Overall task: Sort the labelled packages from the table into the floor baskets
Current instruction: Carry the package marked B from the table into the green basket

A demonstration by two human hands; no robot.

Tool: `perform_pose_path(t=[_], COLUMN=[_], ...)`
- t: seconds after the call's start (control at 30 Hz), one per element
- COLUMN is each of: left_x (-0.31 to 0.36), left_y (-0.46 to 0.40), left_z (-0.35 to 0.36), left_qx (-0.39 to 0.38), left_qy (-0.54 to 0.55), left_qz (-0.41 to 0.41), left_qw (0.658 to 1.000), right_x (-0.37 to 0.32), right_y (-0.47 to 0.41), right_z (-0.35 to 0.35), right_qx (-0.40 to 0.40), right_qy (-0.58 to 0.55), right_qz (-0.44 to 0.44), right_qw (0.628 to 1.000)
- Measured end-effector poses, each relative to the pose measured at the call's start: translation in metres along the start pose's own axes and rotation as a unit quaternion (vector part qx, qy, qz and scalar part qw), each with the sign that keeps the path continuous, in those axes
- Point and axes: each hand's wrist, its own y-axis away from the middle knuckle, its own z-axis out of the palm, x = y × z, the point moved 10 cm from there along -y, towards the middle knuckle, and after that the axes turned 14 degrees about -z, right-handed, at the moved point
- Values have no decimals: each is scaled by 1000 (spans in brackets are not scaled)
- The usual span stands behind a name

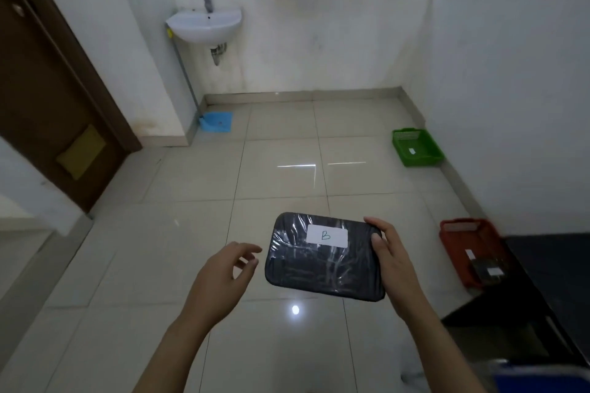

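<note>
A dark flat package (319,268) wrapped in clear film carries a white label marked "B". My right hand (391,260) grips its right edge and holds it level over the floor. My left hand (223,271) hovers just left of the package with fingers apart, not touching it. A green basket (424,159) stands on the floor by the right wall with a small white tag inside. A red basket (453,242) stands nearer along that wall and holds a dark package with a white label. The black table (549,271) edge shows at the right.
A white sink (204,24) hangs on the far wall under a window. A brown door (41,99) is at the left. A blue cloth (217,121) lies in the far corner. Something blue (539,380) shows at the bottom right. Glossy tiled floor lies between me and the baskets.
</note>
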Motion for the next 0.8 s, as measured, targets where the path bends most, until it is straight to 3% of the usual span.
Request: perform_pose_path(t=[0.37,0.63,0.8], left_x=[104,243,325], left_y=[-299,-560,-682], left_z=[38,81,134], left_qx=[-17,-93,-137], left_qy=[44,-16,-26], left_qz=[30,105,134], left_qw=[998,990,981], right_x=[66,89,129], right_y=[-281,-521,-617], right_z=[-22,-73,-129], right_qx=[51,151,248], right_qy=[2,20,17], right_qz=[13,13,48], right_qw=[999,988,968])
